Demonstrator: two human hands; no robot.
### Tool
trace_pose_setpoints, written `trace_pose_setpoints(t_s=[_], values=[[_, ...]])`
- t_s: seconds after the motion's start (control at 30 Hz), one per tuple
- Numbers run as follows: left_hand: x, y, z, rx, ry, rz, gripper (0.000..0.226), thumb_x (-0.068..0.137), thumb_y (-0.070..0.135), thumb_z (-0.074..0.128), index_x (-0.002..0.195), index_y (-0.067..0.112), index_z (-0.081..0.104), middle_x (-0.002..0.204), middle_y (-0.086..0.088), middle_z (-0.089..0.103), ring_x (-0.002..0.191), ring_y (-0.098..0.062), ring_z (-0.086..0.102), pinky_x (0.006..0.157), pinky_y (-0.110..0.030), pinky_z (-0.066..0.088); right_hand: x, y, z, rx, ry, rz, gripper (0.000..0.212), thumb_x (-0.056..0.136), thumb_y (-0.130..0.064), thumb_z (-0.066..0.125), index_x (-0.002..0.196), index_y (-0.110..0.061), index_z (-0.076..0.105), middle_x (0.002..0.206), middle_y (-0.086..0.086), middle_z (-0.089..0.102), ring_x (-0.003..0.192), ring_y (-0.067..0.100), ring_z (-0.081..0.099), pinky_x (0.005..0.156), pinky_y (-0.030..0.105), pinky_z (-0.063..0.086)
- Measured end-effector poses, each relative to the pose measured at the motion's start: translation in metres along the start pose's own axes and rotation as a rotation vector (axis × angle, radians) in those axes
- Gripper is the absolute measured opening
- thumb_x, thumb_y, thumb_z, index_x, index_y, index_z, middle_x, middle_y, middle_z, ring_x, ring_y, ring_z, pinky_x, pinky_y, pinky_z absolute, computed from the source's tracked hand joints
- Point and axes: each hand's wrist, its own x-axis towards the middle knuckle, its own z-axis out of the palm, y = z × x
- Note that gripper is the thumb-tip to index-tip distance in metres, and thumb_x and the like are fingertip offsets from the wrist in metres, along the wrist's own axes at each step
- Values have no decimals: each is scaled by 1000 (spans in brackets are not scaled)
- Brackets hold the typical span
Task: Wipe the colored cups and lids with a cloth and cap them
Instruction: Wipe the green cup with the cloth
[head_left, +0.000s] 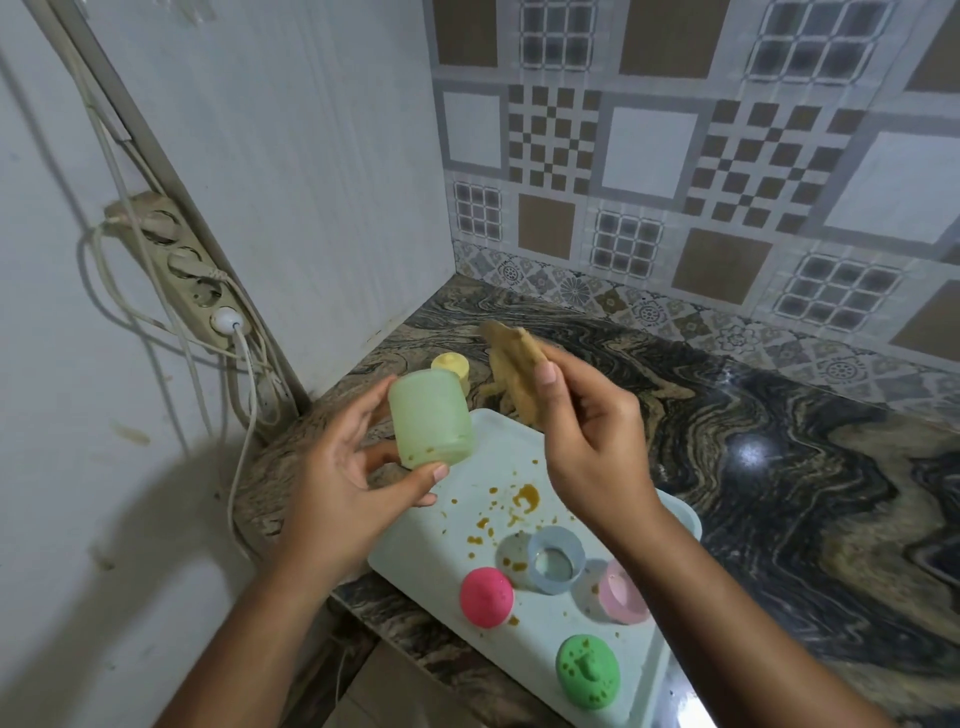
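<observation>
My left hand (343, 478) grips a pale green cup (430, 420), held tilted above the tray's far left corner; brown stains dot its lower rim. My right hand (587, 431) pinches a tan cloth (519, 364) just right of the cup, not touching it. On the light blue tray (483, 452) stand an open blue cup (555, 558) and an open pink cup (621, 592). A pink lid (486, 597) and a green lid (587, 671) with brown spots lie near the tray's front. A yellow capped cup (451, 366) stands on the counter behind the green cup.
Brown spills (524, 499) mark the tray's middle. The marbled counter (779, 467) stretches right to a tiled wall. On the left wall hangs a power strip (187, 270) with dangling cables. The counter's front edge runs under the tray.
</observation>
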Motion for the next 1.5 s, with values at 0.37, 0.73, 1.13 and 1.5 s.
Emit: trace_pose_setpoints(t_s=[0.37, 0.73, 1.13, 1.5], values=[[-2, 4, 2, -20, 22, 24, 85, 62, 4, 82, 141, 13, 53, 133, -3, 66, 97, -24, 74, 68, -49, 64, -6, 15, 25, -259, -339, -323, 36, 99, 3, 57, 135, 4, 62, 149, 16, 50, 144, 24, 46, 114, 39, 46], [10, 0, -7, -27, 70, 22, 92, 60, 5, 81, 145, 8, 48, 137, 3, 64, 112, -29, 70, 85, -55, 59, -38, 25, 13, -197, -293, -369, 32, 103, -6, 49, 129, 5, 65, 120, 16, 73, 141, 21, 50, 100, 25, 53], [5, 5, -4, -28, 42, 50, 92, 62, 2, 83, 145, 26, 50, 144, 9, 57, 111, -24, 69, 67, -55, 62, -13, 14, -4, -108, -65, -118, 34, 104, -17, 50, 137, -24, 58, 137, -5, 64, 132, 9, 59, 103, 20, 50], [4, 4, 0, -15, 20, 72, 93, 57, 9, 97, 140, 10, 54, 126, 0, 70, 101, -22, 71, 81, -50, 62, -2, 9, 30, -233, -277, -325, 34, 99, 5, 57, 133, 3, 64, 148, 20, 52, 143, 24, 48, 111, 47, 47]])
